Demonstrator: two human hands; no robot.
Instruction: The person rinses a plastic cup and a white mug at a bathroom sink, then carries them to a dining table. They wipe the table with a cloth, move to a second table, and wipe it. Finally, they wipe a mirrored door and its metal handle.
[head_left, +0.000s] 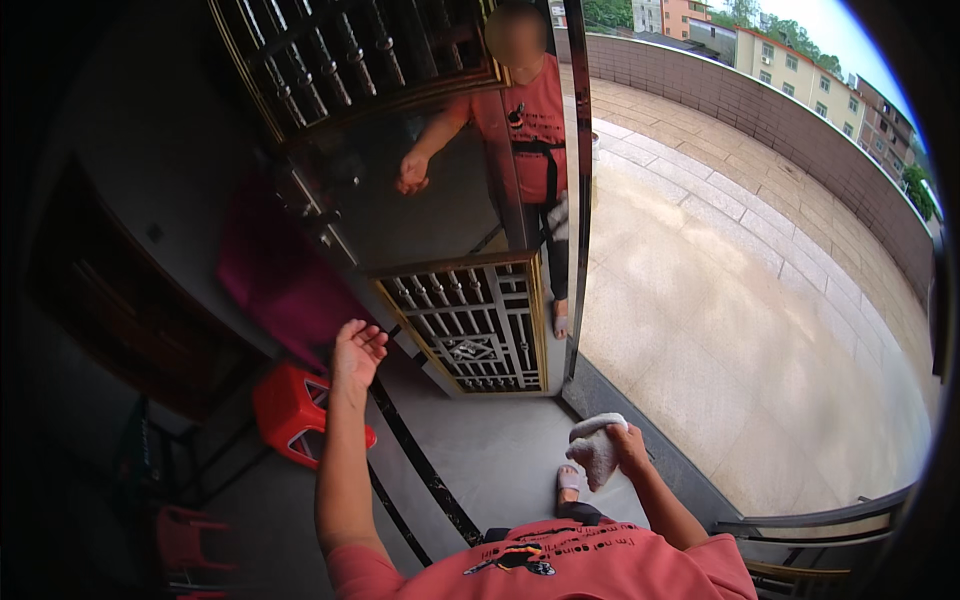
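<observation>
My left hand (360, 352) is raised in front of a polished metal door (420, 202), palm up with the fingers loosely curled; nothing shows in it. Lower right, my right hand (628, 444) grips a light grey cloth (598, 448), which hangs folded beneath the fingers above the floor by the threshold. The door stands ajar and mirrors my body and a hand. Its lower panel (472, 330) has silvery bars within a gold-coloured frame; a similar barred panel (337, 52) is higher up. A handle and lock (321, 216) sit at the door's left side.
A red plastic stool (292, 414) stands left of my left forearm, with a red chair (187, 536) further down. Purple fabric (277, 277) lies behind the door's edge. A dark stone threshold (645, 427) borders the tiled terrace (712, 315), which a low brick wall (795, 105) encloses.
</observation>
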